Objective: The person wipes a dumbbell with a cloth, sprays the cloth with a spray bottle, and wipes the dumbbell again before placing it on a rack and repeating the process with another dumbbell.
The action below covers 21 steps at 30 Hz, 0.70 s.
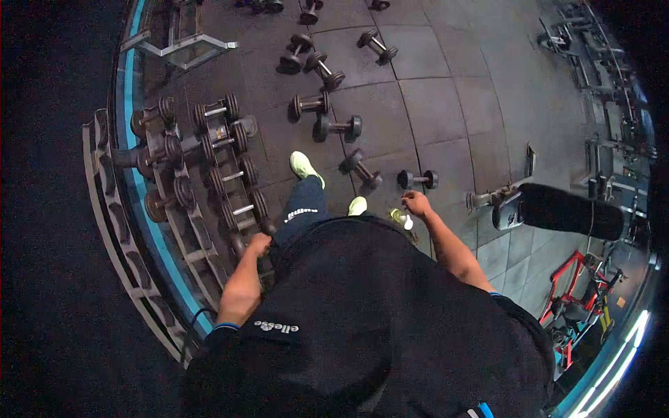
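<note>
My left hand (260, 244) is closed at the near end of the dumbbell rack (195, 256), its fingers round the handle of a dumbbell (238, 244) whose ends show on both sides of the fist. More dumbbells with dark round heads and bare metal handles, such as this one (244, 210), lie in a row just beyond. My right hand (417, 203) hangs out to the right with curled fingers and nothing visible in them. Just past it on the floor is a hexagonal-headed dumbbell (418, 180). A yellow-green and white object (401, 219) shows beside that hand, lower down.
Several loose dumbbells (338, 127) are scattered over the dark tiled floor (446, 104) ahead. A padded bench (571, 211) stands at the right, with a red-framed machine (568, 279) nearer. A metal frame (181, 47) is at the far left. My yellow-green shoe (304, 166) points forward.
</note>
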Motion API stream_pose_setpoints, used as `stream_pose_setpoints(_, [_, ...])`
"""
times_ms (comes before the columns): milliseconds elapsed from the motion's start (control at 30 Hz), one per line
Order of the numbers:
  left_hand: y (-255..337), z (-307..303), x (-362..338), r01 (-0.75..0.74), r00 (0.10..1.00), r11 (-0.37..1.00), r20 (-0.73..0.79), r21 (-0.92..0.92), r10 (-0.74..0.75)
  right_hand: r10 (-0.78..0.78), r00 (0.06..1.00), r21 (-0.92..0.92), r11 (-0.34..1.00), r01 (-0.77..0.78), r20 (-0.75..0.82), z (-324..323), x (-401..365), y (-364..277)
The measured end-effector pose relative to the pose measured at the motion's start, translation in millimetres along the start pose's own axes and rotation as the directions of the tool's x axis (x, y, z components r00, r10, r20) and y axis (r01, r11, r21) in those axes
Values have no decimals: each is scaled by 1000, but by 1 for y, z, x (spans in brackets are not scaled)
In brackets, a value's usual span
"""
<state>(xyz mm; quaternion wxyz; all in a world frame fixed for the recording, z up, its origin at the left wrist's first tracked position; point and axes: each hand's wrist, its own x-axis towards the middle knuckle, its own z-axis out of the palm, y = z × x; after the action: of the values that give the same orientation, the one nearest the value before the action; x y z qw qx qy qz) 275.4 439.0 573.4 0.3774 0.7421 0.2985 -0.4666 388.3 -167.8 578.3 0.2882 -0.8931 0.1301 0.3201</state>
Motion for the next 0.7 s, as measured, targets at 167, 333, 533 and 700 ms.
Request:
stream_pose_setpoints(167, [-16, -68, 86, -172, 984, 950, 99, 261, 151, 24, 998, -18, 1000, -23, 62, -24, 53, -45])
stream_pose_setpoints(333, [117, -133, 100, -349, 928, 877, -251, -330, 274, -46, 997, 44, 998, 43, 59, -54, 96, -123])
stream_pose_setpoints(533, [224, -154, 100, -452, 887, 829, -269, -331, 376, -27, 993, 101, 995, 15, 117, -64, 119, -195])
stream_pose_setpoints(700, [221, -150, 92, -399, 904, 898, -243, -185, 351, -30, 984, 36, 999, 24, 174, -61, 141, -175])
